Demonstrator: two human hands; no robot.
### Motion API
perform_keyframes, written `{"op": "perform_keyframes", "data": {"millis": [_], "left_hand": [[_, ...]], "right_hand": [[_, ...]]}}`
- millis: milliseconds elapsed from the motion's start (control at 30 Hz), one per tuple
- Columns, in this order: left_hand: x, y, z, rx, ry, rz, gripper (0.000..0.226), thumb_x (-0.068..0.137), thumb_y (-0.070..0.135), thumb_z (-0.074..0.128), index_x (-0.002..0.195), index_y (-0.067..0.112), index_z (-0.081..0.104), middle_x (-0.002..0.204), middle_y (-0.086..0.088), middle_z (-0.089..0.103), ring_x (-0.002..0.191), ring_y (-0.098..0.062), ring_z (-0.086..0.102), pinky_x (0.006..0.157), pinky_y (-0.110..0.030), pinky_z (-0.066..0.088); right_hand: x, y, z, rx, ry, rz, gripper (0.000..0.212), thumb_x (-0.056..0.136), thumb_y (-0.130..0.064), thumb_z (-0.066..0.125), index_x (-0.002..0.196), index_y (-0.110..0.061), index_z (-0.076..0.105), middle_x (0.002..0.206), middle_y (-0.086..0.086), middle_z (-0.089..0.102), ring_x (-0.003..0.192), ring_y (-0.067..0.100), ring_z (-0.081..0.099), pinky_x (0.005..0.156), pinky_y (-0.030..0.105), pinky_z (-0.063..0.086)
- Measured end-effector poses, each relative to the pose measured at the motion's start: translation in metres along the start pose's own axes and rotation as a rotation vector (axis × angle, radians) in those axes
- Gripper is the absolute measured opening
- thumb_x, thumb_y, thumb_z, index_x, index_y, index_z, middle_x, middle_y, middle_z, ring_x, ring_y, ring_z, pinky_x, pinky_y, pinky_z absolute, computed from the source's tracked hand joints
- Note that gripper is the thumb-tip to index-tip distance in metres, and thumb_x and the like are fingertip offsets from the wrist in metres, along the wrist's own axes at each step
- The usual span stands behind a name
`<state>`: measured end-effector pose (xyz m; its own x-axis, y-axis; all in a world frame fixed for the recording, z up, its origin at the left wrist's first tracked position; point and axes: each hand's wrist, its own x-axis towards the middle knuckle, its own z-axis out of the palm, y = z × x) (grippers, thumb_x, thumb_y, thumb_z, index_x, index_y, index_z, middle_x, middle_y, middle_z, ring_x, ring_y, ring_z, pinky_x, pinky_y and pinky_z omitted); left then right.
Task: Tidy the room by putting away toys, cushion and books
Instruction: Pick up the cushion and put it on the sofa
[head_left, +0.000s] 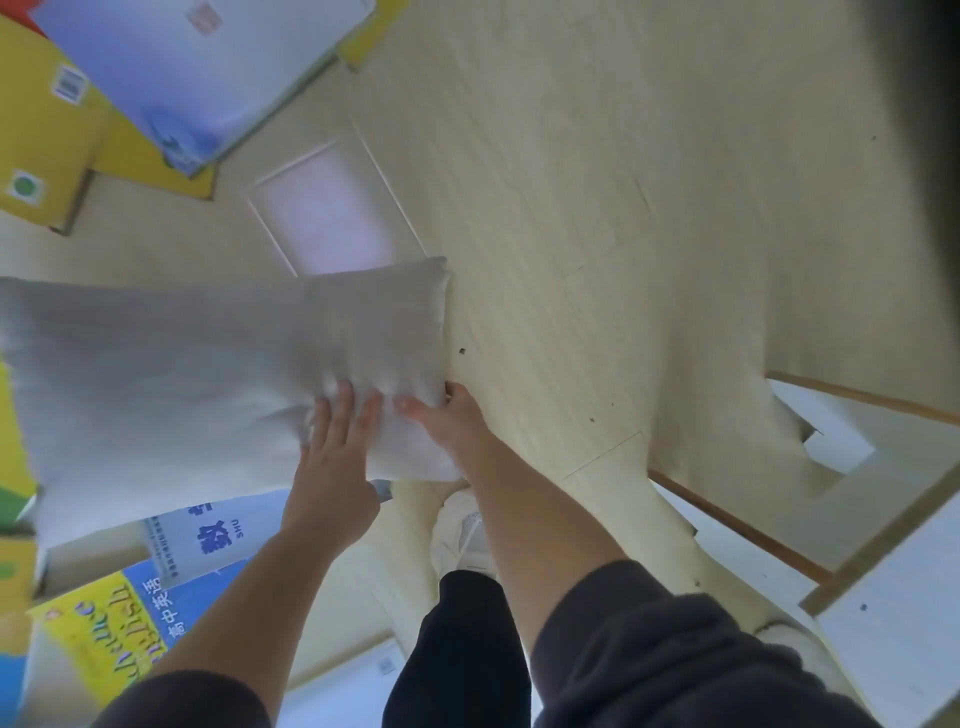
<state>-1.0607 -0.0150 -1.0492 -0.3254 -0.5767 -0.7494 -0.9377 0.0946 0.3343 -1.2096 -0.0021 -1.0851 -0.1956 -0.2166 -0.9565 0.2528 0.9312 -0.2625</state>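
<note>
A grey cushion (171, 374) fills the left middle of the view, just above the pale wood floor. My left hand (337, 457) presses flat on its near right part, fingers spread. My right hand (452, 421) grips its right edge, thumb on top and fingers hidden behind the fabric. Books lie around it: a white and blue book (208, 535) and a yellow and blue book (109, 629) below the cushion, a large pale blue book (202, 67) on top of yellow books (47, 130) at the upper left.
A pale pink rectangle (322, 213) lies on the floor beyond the cushion. My legs and white shoes (462, 530) stand at the bottom centre. White furniture with wooden edges (883, 571) stands at the lower right. Bare floor (649, 208) spreads to the upper right.
</note>
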Motion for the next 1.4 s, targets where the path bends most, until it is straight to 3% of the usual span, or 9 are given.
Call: {"op": "perform_keyframes", "data": {"millis": [100,267,500,633,733,800,1033,1200,1400], "left_hand": [[-0.007,0.000,-0.017,0.025,-0.003,-0.009,0.101,0.078,-0.005,0.052,0.152,0.029,-0.008,0.158,0.008,-0.021,0.146,-0.020,-0.017,0.118,-0.047,0.015],[-0.042,0.024,-0.066,0.023,0.052,-0.011,0.095,0.082,0.000,0.052,0.152,0.028,-0.005,0.160,0.006,-0.015,0.148,-0.020,-0.010,0.116,-0.046,0.023],[-0.116,0.113,-0.134,-0.147,0.086,0.089,0.079,0.086,0.003,0.049,0.152,0.030,0.014,0.160,0.011,0.006,0.143,-0.017,0.023,0.101,-0.040,0.043],[-0.152,0.193,-0.153,-0.172,0.065,0.169,0.059,0.098,0.018,0.038,0.151,0.031,0.016,0.159,0.010,0.012,0.136,-0.022,0.037,0.099,-0.040,0.042],[-0.166,0.261,-0.162,-0.205,0.062,0.145,0.053,0.101,0.028,0.035,0.152,0.022,0.020,0.159,0.002,0.017,0.144,-0.018,0.024,0.111,-0.038,0.028],[-0.170,0.307,-0.165,-0.245,0.065,0.131,0.052,0.101,0.028,0.036,0.150,0.014,0.024,0.156,-0.007,0.026,0.142,-0.023,0.028,0.112,-0.037,0.026],[-0.174,0.467,-0.165,-0.306,0.210,0.137,0.038,0.098,0.032,0.043,0.117,0.000,0.052,0.116,-0.023,0.055,0.106,-0.039,0.055,0.085,-0.044,0.044],[-0.183,0.573,-0.167,-0.325,0.182,0.101,0.042,0.098,0.034,0.042,0.125,0.001,0.049,0.125,-0.027,0.051,0.113,-0.040,0.051,0.092,-0.040,0.040],[-0.194,0.696,-0.172,-0.317,0.129,0.122,0.051,0.101,0.040,0.034,0.134,0.001,0.042,0.134,-0.027,0.048,0.122,-0.041,0.047,0.098,-0.040,0.036]], "right_hand": [[-0.009,-0.004,-0.002,-0.098,0.013,-0.036,0.039,0.079,-0.026,0.074,0.111,-0.008,0.062,0.108,0.011,0.068,0.097,0.027,0.065,0.088,0.042,0.054],[-0.071,-0.037,-0.015,-0.026,-0.070,-0.097,0.029,0.079,-0.017,0.070,0.106,-0.010,0.062,0.106,0.011,0.069,0.098,0.028,0.067,0.092,0.047,0.053],[-0.190,-0.092,-0.101,0.000,-0.089,-0.179,0.018,0.072,-0.008,0.068,0.081,-0.022,0.062,0.086,0.010,0.068,0.080,0.027,0.064,0.066,0.033,0.045],[-0.268,-0.114,-0.189,-0.035,-0.092,-0.239,0.033,0.059,-0.012,0.063,0.092,-0.011,0.066,0.094,0.019,0.069,0.086,0.028,0.065,0.069,0.034,0.047],[-0.326,-0.112,-0.273,0.088,-0.062,-0.260,0.026,0.073,0.002,0.062,0.098,-0.005,0.065,0.095,0.015,0.070,0.084,0.026,0.065,0.068,0.027,0.050],[-0.363,-0.106,-0.331,0.229,-0.072,-0.280,0.031,0.078,0.009,0.059,0.104,-0.006,0.064,0.105,0.016,0.070,0.093,0.029,0.066,0.081,0.035,0.052],[-0.470,-0.064,-0.507,0.521,-0.137,-0.418,0.052,0.072,-0.001,0.067,0.123,-0.003,0.056,0.116,0.016,0.068,0.107,0.031,0.065,0.093,0.043,0.053],[-0.532,-0.029,-0.602,0.660,-0.118,-0.498,0.052,0.075,-0.001,0.064,0.127,-0.002,0.053,0.111,0.012,0.070,0.104,0.027,0.067,0.082,0.036,0.056],[-0.593,-0.010,-0.691,0.705,-0.066,-0.614,0.048,0.076,0.001,0.061,0.124,-0.003,0.056,0.115,0.013,0.069,0.104,0.028,0.067,0.082,0.037,0.057]]}}
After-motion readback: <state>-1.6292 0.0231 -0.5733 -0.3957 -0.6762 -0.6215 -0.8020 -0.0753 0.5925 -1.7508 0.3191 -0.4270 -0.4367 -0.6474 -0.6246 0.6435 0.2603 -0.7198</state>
